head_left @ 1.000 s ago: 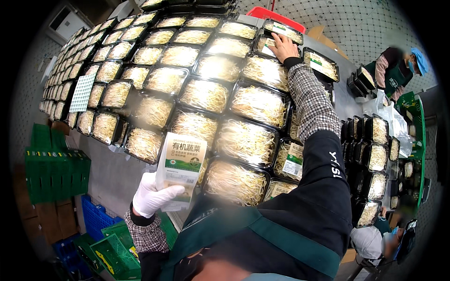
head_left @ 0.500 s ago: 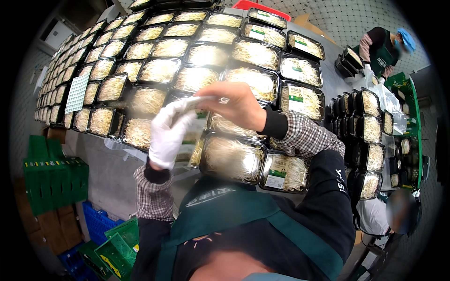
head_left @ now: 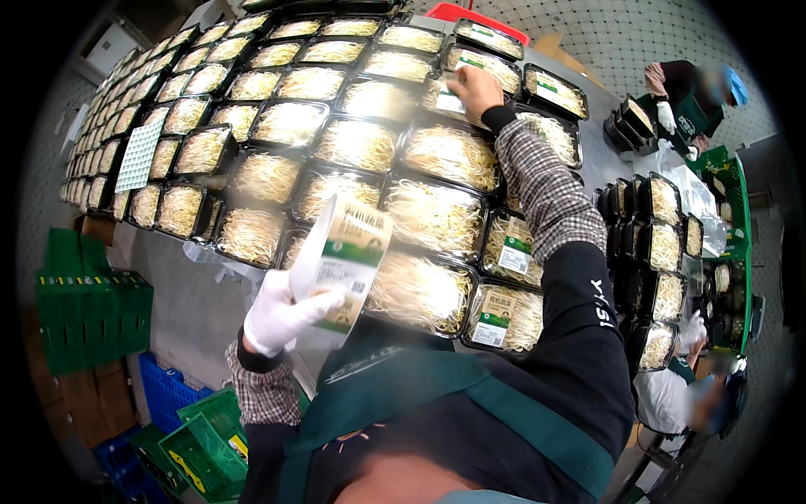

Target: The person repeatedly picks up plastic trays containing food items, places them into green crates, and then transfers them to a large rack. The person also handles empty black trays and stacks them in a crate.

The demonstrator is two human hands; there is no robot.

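My left hand (head_left: 281,312), in a white glove, grips a strip of printed labels (head_left: 346,256) in white, green and tan, curled upright near the table's front edge. Further out, my bare right hand (head_left: 478,91) has its fingers bent and drawn together at a label (head_left: 447,101) on a black tray of bean sprouts; the hand partly hides this tray. Labelled trays stand along the right side of the rows, one of them a front tray (head_left: 504,317). An unlabelled tray of sprouts (head_left: 417,290) lies beside the label strip.
Rows of sprout trays (head_left: 290,123) cover the table, with a pale green sheet (head_left: 139,158) over some at left. More trays stand stacked (head_left: 663,244) at right. Two co-workers (head_left: 693,101) are at the right. Green crates (head_left: 206,454) sit at lower left.
My right hand has moved away from my left hand to a farther tray with a label. My left hand has come lower and nearer, and the label strip now faces me.
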